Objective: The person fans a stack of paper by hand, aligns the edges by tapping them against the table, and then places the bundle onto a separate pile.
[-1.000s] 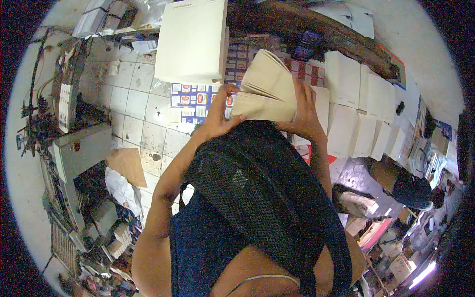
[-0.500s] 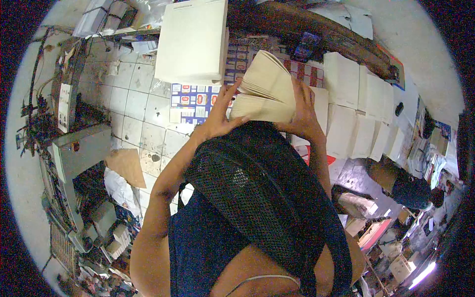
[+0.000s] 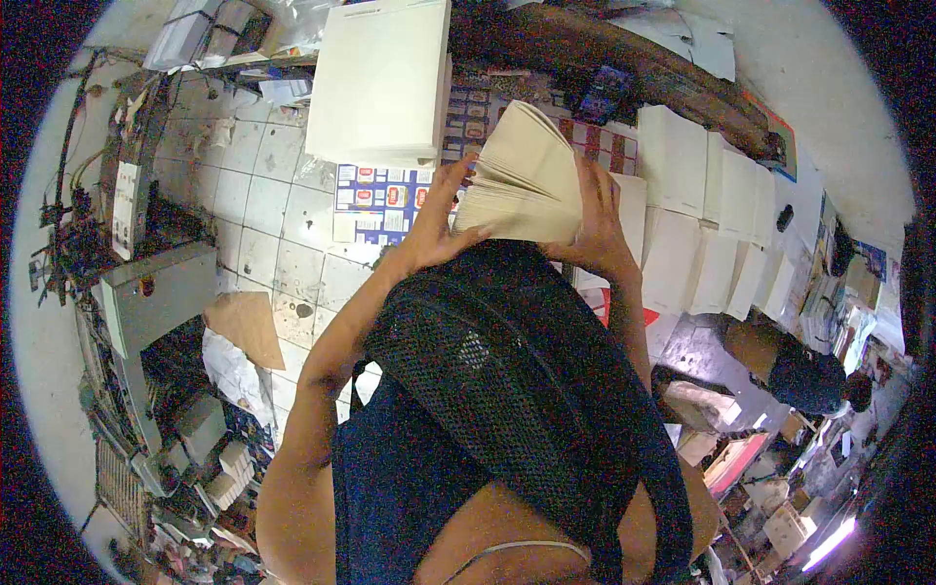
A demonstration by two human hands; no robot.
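Observation:
Between my two hands is a thick bundle of cream paper sheets (image 3: 531,180), bent so that its edges fan apart into an upper and a lower part. My left hand (image 3: 439,219) grips its left side, with the thumb along the lower edge. On the right side, my right hand (image 3: 600,219) holds it with fingers pointing up. A tall stack of large pale sheets (image 3: 378,83) stands just beyond my left hand. Printed blue and white sheets (image 3: 385,200) lie under and beside it.
Rows of pale paper stacks (image 3: 673,161) stand to the right. A dark beam (image 3: 634,58) crosses behind the table. Grey machine housing (image 3: 161,292) is at the left, brown paper (image 3: 246,327) on the tiles. Another person (image 3: 807,378) is at the lower right.
The sheets in my hands have fanned slightly further apart at the left edge. My hands have barely moved.

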